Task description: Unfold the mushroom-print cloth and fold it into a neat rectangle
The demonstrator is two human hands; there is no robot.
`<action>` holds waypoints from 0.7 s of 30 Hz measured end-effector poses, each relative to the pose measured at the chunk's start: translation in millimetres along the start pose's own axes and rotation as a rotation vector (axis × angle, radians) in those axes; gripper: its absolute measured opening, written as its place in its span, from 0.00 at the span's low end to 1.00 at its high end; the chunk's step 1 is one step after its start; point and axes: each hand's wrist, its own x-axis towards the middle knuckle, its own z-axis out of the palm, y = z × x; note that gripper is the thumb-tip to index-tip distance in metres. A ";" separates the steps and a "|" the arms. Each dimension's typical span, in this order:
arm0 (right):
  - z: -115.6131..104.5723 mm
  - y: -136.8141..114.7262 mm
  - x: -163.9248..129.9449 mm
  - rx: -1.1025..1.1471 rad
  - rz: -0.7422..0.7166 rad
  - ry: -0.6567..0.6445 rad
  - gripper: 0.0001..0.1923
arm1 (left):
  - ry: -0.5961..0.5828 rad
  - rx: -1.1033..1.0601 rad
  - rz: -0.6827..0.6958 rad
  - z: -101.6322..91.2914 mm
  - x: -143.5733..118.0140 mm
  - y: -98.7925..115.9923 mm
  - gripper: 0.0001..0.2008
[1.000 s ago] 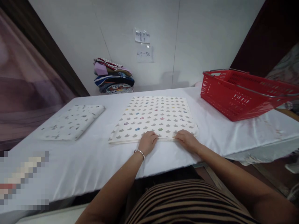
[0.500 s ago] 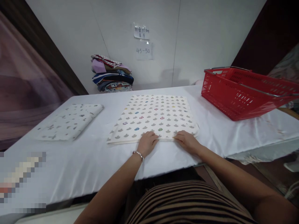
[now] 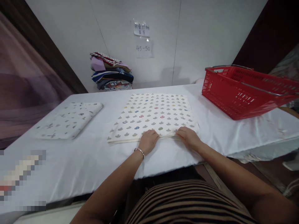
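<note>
Both hands rest on the near edge of the cloth (image 3: 154, 116), a folded square printed with small grey and coloured motifs, lying flat on the white table (image 3: 81, 161) in front of the person. Left hand (image 3: 148, 140), with a bracelet at the wrist, sits near the middle of that edge, fingers curled down onto the fabric layers; whether it pinches them or only presses cannot be told. Right hand (image 3: 188, 137) sits a little to the right, near the near right corner, fingers likewise bent over the edge, and the stacked layers show as thin lines between the two hands. From the hands the cloth stretches away toward the far wall, its sides about equal, so neither axis is clearly longer. Its near left corner lies well left of the left hand. To the far right stands a red basket (image 3: 235, 102), well apart; to the left lies a second folded cloth (image 3: 67, 119), and a pile of fabrics (image 3: 111, 73) leans at the wall.
</note>
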 end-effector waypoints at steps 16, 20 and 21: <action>9.3 4.0 -8.6 -0.023 -0.061 -0.021 0.13 | -0.037 0.145 0.076 -0.4 -3.0 3.8 0.13; 11.0 5.9 -11.6 -0.041 -0.093 -0.081 0.14 | -0.063 0.147 0.079 -2.0 -4.8 3.8 0.11; 10.5 5.6 -12.0 -0.044 -0.101 -0.086 0.14 | -0.071 0.150 0.080 -2.8 -5.1 3.4 0.10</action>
